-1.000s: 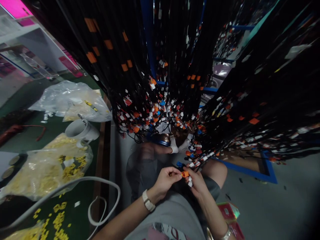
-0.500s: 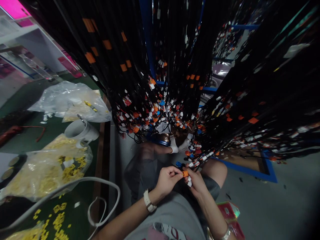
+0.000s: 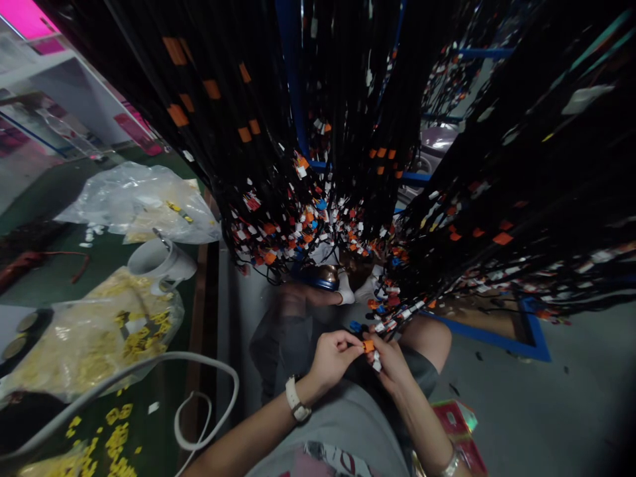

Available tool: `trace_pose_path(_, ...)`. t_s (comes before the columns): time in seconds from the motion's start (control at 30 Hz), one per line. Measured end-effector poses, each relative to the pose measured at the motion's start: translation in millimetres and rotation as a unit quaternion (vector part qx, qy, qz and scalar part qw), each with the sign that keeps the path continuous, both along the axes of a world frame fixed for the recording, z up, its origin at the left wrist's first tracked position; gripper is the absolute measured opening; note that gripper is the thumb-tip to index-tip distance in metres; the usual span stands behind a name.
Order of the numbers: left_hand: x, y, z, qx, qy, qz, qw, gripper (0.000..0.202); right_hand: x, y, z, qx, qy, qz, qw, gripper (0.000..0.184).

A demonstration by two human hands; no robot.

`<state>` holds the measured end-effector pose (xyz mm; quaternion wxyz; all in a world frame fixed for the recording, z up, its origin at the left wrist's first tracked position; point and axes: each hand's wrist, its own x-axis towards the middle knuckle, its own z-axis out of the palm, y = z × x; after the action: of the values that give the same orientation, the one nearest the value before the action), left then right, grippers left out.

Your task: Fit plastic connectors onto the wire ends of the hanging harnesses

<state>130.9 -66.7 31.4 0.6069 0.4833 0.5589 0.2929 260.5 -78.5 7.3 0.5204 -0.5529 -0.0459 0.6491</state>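
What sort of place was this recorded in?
Probably a wiring-harness workshop: dense bundles of black cables hang down, ending in coloured plastic connectors; a clear bag of small yellow parts lies on a green bench; the left hand and right hand hold an orange connector.
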Motion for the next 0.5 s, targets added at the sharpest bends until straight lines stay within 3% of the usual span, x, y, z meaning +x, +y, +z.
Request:
trace_pose_path(0.27, -1.1, 6.7, 4.9, -0.062, -0.078, -0.008, 0.995, 0.03, -3.7, -0.9, -0.2, 0.011, -0.018, -0.011, 1.0, 0.033)
trace_pose_path(0.37, -4.1, 7.6, 5.2, -0.171, -0.134, -0.023, 0.976, 0.041, -4.7, -0.8, 1.1, 0.02, -0.023, -0.008, 0.999, 0.032)
trace_pose_path(0.5, -10.0, 3.7, 1.4, -0.307, -0.214, -0.078, 0.924, 0.037, -6.5, -0.8, 4.0, 0.037, -0.039, -0.008, 0.998, 0.03)
